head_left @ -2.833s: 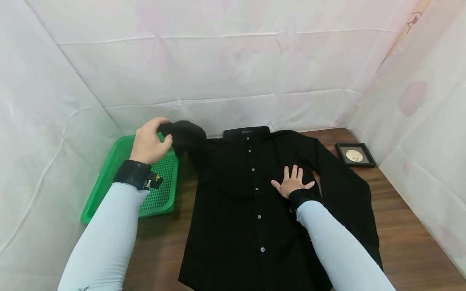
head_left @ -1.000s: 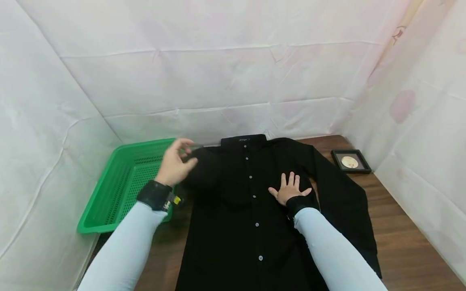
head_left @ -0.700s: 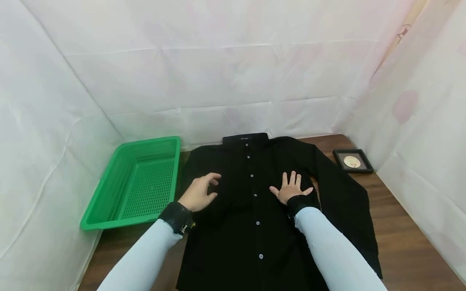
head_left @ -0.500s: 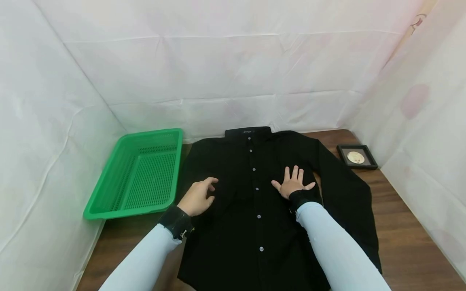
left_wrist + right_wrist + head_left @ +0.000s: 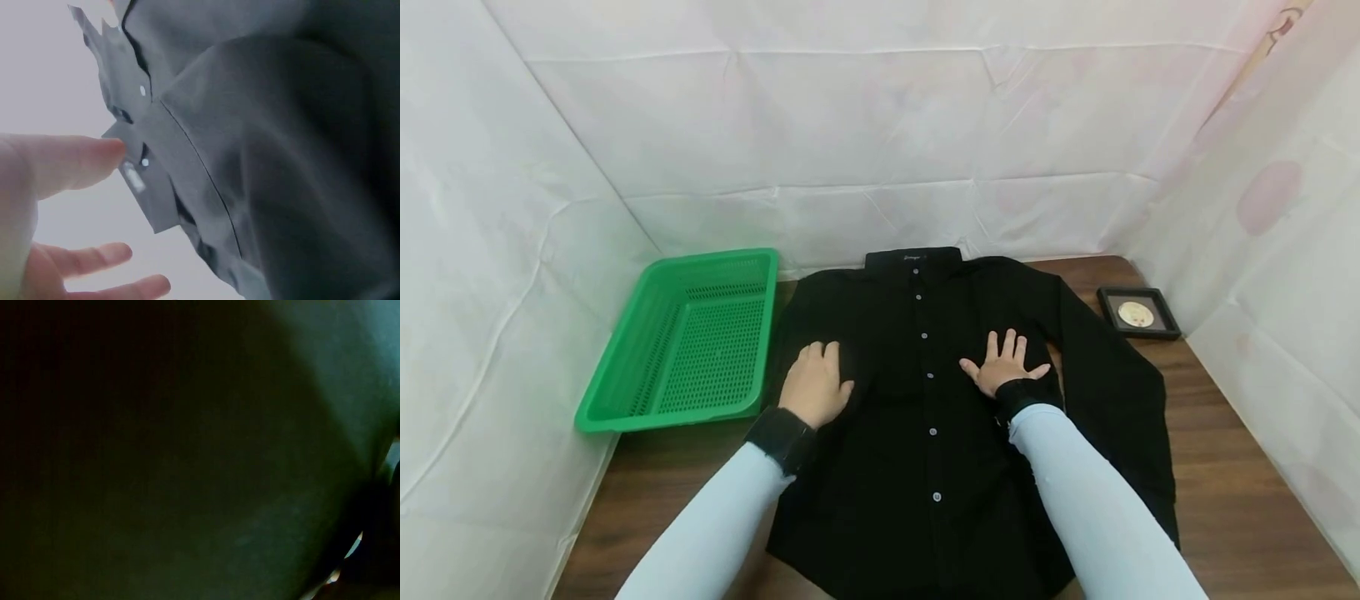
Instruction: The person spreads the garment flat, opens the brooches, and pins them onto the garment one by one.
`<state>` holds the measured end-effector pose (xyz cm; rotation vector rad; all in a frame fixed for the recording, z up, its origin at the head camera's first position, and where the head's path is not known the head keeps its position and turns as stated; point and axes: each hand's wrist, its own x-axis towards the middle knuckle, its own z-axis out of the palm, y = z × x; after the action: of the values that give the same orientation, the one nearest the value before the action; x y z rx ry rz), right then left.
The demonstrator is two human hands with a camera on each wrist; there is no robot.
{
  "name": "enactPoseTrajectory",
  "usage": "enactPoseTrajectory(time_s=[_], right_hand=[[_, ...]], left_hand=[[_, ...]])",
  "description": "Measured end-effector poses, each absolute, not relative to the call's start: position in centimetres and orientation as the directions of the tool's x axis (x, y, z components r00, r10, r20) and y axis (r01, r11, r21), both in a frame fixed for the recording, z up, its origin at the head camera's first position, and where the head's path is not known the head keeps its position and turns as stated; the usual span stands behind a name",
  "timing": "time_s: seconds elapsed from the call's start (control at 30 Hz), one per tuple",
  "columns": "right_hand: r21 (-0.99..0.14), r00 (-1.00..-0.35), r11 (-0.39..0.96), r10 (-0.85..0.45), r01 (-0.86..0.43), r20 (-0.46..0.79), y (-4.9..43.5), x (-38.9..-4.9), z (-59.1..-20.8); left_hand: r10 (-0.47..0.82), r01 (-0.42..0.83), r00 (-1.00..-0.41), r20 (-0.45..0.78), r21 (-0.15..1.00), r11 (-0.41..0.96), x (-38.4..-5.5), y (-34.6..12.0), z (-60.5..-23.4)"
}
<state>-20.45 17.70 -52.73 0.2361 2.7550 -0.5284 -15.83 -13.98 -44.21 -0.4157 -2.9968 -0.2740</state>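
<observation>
A black button-up shirt [image 5: 887,467] lies front up on the brown table, its collar at the back. Its left-hand sleeve no longer reaches out to the side and lies folded in over the body, hard to tell apart from the black cloth. On that side my left hand [image 5: 815,387] rests on the cloth, fingers forward and holding nothing. Thumb and fingers stretch out before the collar and buttons in the left wrist view. My right hand [image 5: 1003,367] presses flat on the chest, fingers spread, beside the spread right-hand sleeve [image 5: 1112,400]. The right wrist view shows mostly dark cloth.
To the left of the shirt stands a green perforated plastic basket [image 5: 677,419]. A small black frame with a pale round disc [image 5: 1136,314] lies at the table's back right. White sheeting [image 5: 865,125] hangs behind and on both sides of the brown table [image 5: 1217,500].
My left hand brought the sleeve from over the basket rightward onto the shirt and let it go. Now its palm turns down on the cloth. The right hand has stayed on the chest.
</observation>
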Motion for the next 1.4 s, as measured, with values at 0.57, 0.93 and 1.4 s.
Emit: enactPoseTrajectory(time_s=[0.57, 0.93, 1.4], right_hand=[[-0.333, -0.934, 0.919, 0.089, 0.212, -0.347, 17.0, -21.2, -54.0], [-0.33, -0.934, 0.92, 0.091, 0.212, -0.346, 17.4, -20.8, -52.8], [-0.344, -0.934, 0.913, 0.093, 0.218, -0.345, 17.9, -20.8, -52.9]], left_hand=[[0.381, 0.357, -0.916, -0.125, 0.183, 0.916, -19.2, -13.4, -45.8], [0.602, 0.608, -0.794, 0.084, 0.122, 0.784, -12.4, -17.2, -40.8], [0.515, 0.575, -0.797, 0.314, 0.135, 0.807, -6.2, -28.8, -39.1]])
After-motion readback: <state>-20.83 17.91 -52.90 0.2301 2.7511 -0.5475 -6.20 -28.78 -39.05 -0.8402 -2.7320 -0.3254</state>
